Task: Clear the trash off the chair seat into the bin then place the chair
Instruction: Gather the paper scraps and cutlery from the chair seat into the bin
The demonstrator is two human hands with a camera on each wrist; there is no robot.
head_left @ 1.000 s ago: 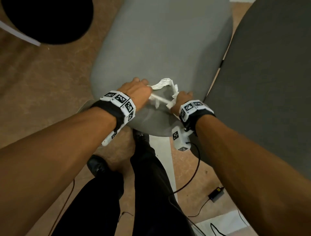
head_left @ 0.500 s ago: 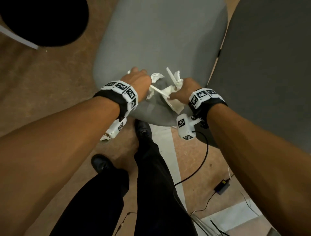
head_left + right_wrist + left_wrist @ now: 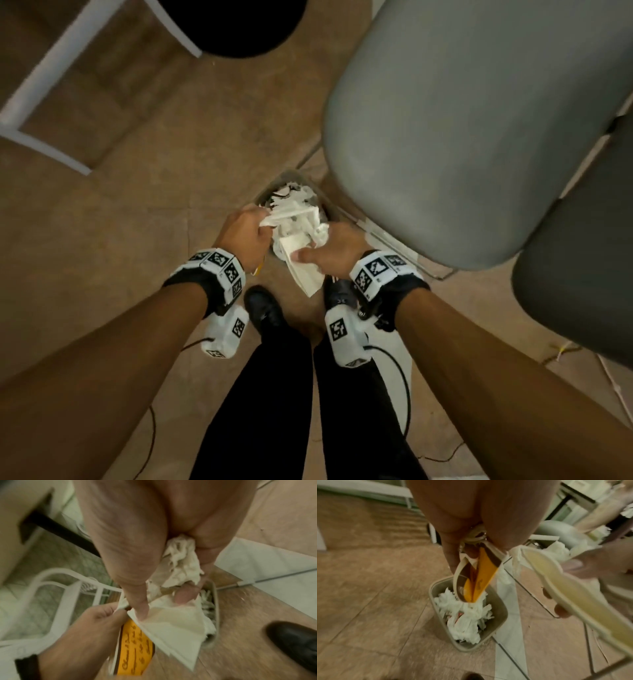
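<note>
Bin (image 3: pixel 502 609) full of crumpled tissue, left hand (image 3: pixel 245 233) gripping wrapper (image 3: pixel 481 577), right hand (image 3: pixel 334 251) clutching napkins (image 3: pixel 173 626) — over it

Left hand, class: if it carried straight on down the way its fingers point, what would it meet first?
Most likely the white paper heaped in the bin. The left hand holds an orange wrapper hanging right over that heap, though depth is hard to judge here.

Likely an office or waiting area: brown tiled floor (image 3: pixel 102 240), grey padded chairs (image 3: pixel 479 120), small wastepaper bin (image 3: pixel 501 609).
</note>
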